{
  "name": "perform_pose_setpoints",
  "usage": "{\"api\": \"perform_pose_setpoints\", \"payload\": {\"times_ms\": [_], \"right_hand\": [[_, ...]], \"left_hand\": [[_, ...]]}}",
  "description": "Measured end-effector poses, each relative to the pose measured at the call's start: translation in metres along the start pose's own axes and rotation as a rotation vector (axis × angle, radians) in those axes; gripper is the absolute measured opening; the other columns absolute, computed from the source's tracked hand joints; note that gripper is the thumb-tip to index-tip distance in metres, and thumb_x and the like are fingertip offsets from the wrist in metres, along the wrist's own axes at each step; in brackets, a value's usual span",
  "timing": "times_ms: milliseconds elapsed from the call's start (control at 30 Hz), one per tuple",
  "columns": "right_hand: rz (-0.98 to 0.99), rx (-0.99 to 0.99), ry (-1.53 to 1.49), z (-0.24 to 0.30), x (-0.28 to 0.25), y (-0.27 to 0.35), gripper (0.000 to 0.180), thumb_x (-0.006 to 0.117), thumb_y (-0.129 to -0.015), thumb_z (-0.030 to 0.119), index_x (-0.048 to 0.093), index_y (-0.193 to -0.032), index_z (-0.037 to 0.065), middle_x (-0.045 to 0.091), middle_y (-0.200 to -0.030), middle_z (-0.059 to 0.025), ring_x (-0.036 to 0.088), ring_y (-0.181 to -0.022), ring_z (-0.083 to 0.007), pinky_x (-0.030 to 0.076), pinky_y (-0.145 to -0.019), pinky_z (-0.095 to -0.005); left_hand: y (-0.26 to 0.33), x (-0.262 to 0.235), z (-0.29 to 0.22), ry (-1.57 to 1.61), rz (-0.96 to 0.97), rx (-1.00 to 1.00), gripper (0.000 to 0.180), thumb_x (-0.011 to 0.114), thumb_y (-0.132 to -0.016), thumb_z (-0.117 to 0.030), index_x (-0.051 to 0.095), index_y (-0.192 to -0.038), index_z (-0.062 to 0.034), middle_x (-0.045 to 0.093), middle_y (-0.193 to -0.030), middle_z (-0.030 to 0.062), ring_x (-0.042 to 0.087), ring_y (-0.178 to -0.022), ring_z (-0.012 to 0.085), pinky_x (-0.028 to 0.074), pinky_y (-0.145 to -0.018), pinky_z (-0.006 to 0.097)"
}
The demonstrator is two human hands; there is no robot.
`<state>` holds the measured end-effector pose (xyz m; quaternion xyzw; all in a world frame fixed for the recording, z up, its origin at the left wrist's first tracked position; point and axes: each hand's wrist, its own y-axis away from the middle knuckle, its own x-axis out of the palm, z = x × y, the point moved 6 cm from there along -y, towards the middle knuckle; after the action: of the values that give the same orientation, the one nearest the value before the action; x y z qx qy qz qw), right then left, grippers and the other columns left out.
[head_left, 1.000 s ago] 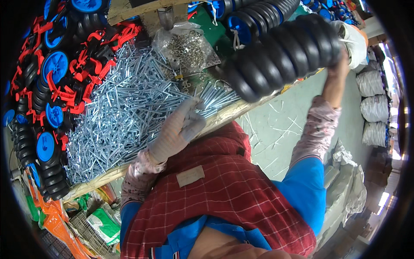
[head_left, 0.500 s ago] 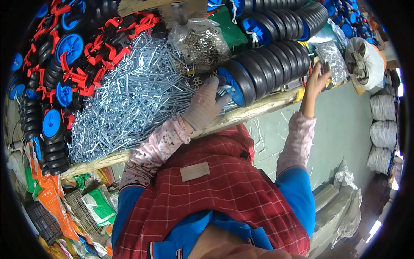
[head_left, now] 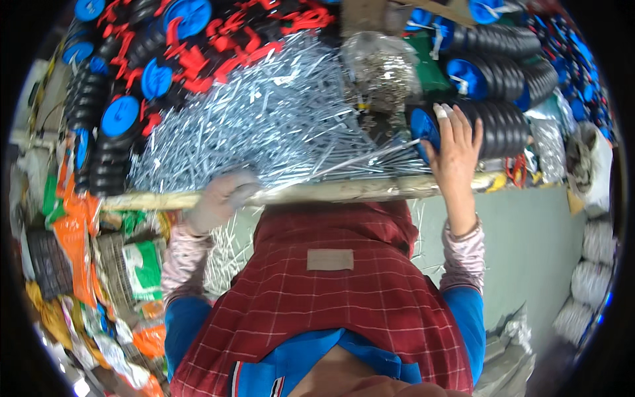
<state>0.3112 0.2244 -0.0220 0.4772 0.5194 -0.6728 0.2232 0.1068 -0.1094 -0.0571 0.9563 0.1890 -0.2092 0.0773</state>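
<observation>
Right hand (head_left: 455, 153) flat, fingers spread, on blue end of black wheel stack (head_left: 493, 129) at bench edge (head_left: 331, 192). Gloved left hand (head_left: 221, 198) loosely curled on edge, beside rod pile (head_left: 264, 132), holding nothing.

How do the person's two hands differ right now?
The left hand wears a pale grey glove; the right hand is mostly bare, with white tape on a fingertip. The left hand rests at the bench's wooden edge by the heap of silver rods; the right hand lies spread against a row of black wheels. Both reach forward over the bench.
</observation>
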Motion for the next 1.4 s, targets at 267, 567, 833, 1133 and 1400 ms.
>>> {"api": "perform_pose_setpoints", "payload": {"times_ms": [267,567,833,1133,1400], "right_hand": [[-0.043,-0.132,-0.494,0.049,-0.005,-0.006,0.044,0.075,-0.074,-0.003,0.068,-0.116,0.006,0.066,-0.116,-0.0158,0.066,-0.103,-0.0328,0.054,-0.088,-0.0368],[0.617,-0.24,-1.283,0.144,0.04,-0.048,0.029,0.075,-0.084,0.019,0.067,-0.104,0.0,0.07,-0.1,-0.0145,0.069,-0.09,-0.0294,0.053,-0.079,-0.0352],[0.263,-0.177,-0.497,0.162,0.096,-0.06,0.017,0.078,-0.079,0.015,0.069,-0.091,0.007,0.066,-0.087,-0.0095,0.067,-0.076,-0.0306,0.052,-0.062,-0.0406],[0.423,0.274,-1.606,0.158,0.036,-0.069,0.048,0.062,-0.089,-0.008,0.037,-0.128,0.004,0.07,-0.096,-0.0144,0.071,-0.082,-0.0196,0.058,-0.074,-0.0287],[0.177,-0.536,-1.093,0.183,0.01,-0.071,0.036,0.073,-0.08,0.0,0.06,-0.114,0.003,0.064,-0.115,-0.0172,0.068,-0.094,-0.0329,0.056,-0.076,-0.0347]], "left_hand": [[0.129,-0.036,0.056,-0.832,-0.095,-0.528,0.036,0.066,-0.087,-0.018,0.06,-0.121,-0.0089,0.065,-0.113,0.018,0.064,-0.101,0.037,0.054,-0.084,0.042],[-0.008,0.071,-0.002,0.312,-0.023,-0.089,0.068,0.084,-0.077,-0.017,0.046,-0.132,-0.0025,0.061,-0.117,0.0157,0.061,-0.11,0.0248,0.049,-0.093,0.038],[0.017,0.036,0.019,0.833,-0.457,-0.017,0.064,0.071,-0.091,-0.026,0.039,-0.141,-0.0012,0.054,-0.134,0.0132,0.052,-0.122,0.0215,0.041,-0.105,0.038],[-0.008,0.031,0.0,0.876,-0.551,0.018,0.064,0.065,-0.093,-0.017,0.033,-0.148,-0.0066,0.049,-0.137,0.01,0.047,-0.126,0.0183,0.038,-0.108,0.038],[-0.027,0.029,-0.016,1.027,-0.489,-0.044,0.065,0.067,-0.091,-0.02,0.037,-0.145,-0.0018,0.052,-0.137,0.0119,0.052,-0.123,0.021,0.044,-0.104,0.038]]}}
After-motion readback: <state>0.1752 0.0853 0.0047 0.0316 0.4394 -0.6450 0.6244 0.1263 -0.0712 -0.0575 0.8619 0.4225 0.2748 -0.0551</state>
